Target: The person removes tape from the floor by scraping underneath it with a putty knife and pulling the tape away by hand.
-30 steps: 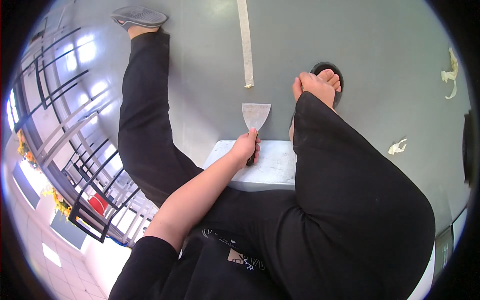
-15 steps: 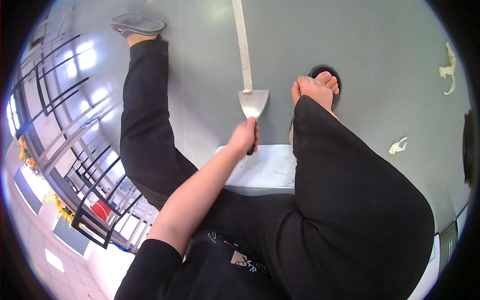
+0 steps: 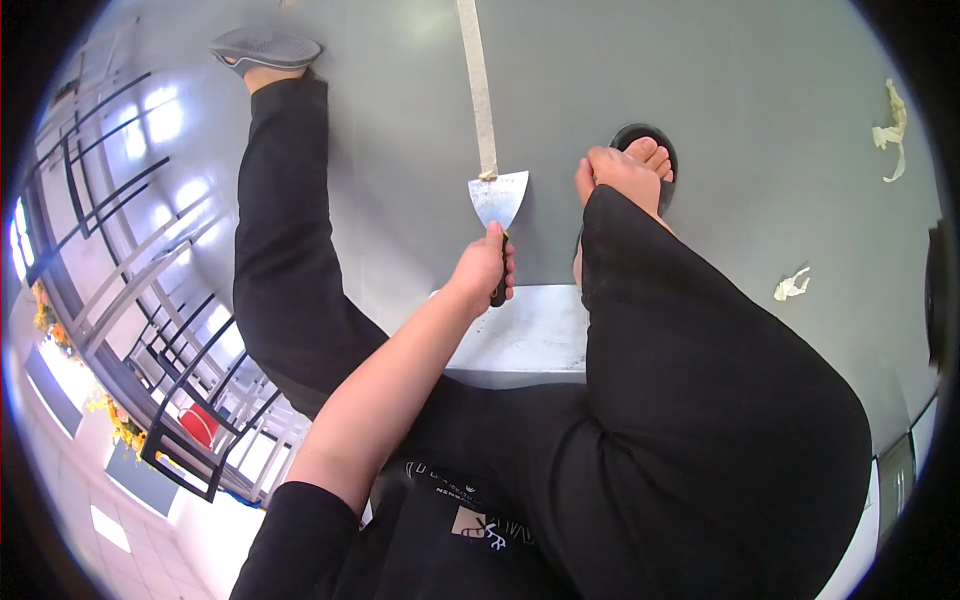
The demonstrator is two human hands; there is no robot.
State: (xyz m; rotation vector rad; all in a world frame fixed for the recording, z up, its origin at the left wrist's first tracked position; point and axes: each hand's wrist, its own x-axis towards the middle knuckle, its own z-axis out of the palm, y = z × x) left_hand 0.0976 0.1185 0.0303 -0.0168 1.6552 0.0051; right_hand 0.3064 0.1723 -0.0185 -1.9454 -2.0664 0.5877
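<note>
My left hand [image 3: 482,268] is wrapped round the black handle [image 3: 500,285] of a scraper, thumb lying along the top. The scraper's flared metal blade [image 3: 499,197] rests low at the grey floor, its front edge against the near end of a beige tape strip [image 3: 480,100]. A small crumpled bit sits where blade and tape meet. My right hand [image 3: 625,175] is closed over my right foot, just past the trouser hem. Its fingers are curled, and whatever they hold, if anything, is hidden.
A scuffed white flat surface [image 3: 520,330] lies between my legs. Two crumpled tape scraps [image 3: 890,130] [image 3: 792,285] are on the floor to the right. Metal-framed furniture [image 3: 180,380] stands at the left. My slippered left foot [image 3: 265,50] is stretched out ahead.
The whole view has shifted slightly left and up. The scraper blade now looks flatter and shows more marks, still at the tape's end. My right hand stays by the foot.
</note>
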